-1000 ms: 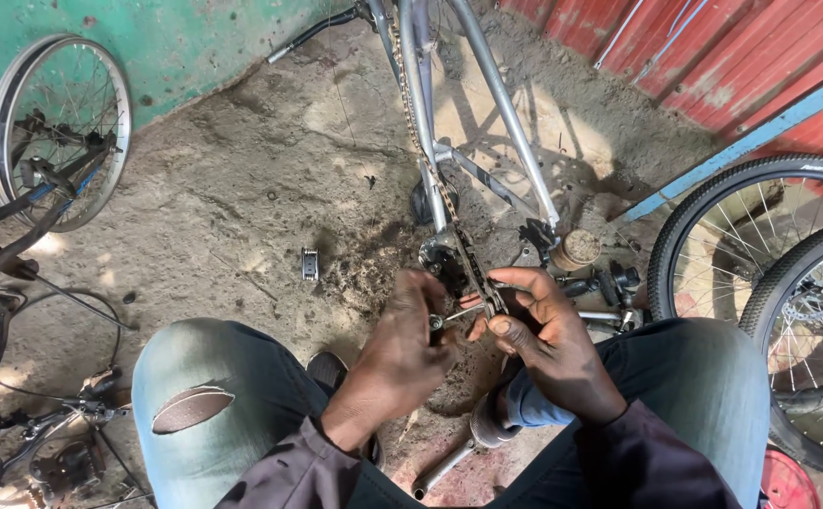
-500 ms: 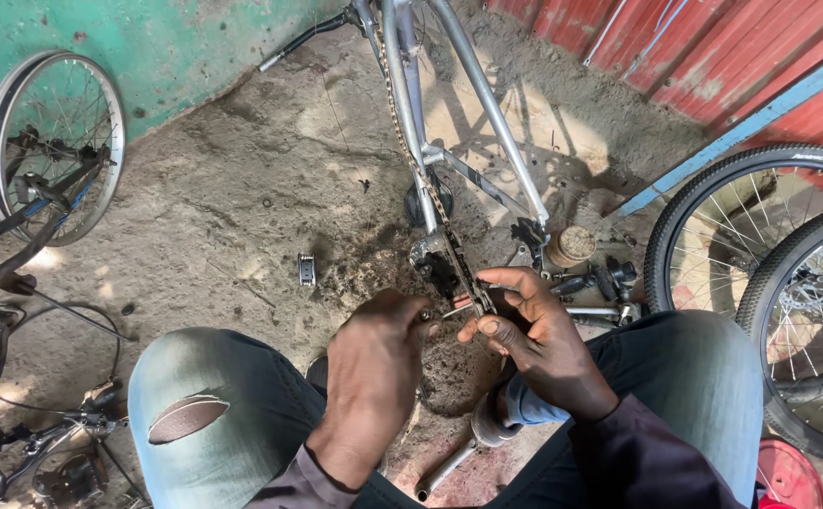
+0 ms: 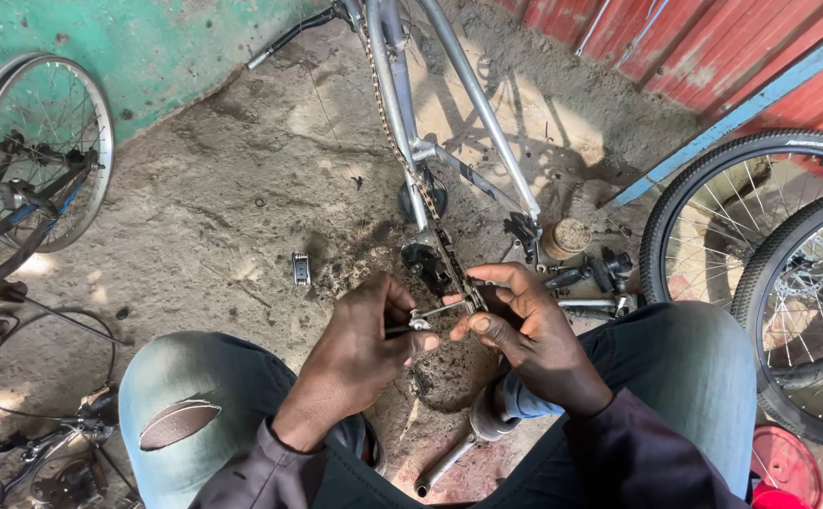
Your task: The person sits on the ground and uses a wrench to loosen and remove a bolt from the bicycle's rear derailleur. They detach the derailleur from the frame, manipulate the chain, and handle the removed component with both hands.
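Bare dirt floor [image 3: 204,217] open leftward, bicycle frame [image 3: 468,94] ahead, tyres [image 3: 760,283] crowding right, knees hemming both sides

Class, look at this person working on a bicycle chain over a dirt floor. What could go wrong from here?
1. The left hand holds a small metal tool against the greasy bicycle chain pinched by the right hand; a slip could nip fingertips.
2. Small parts could vanish into the gritty dirt floor.
3. The silver bicycle frame might shift and jerk the chain.
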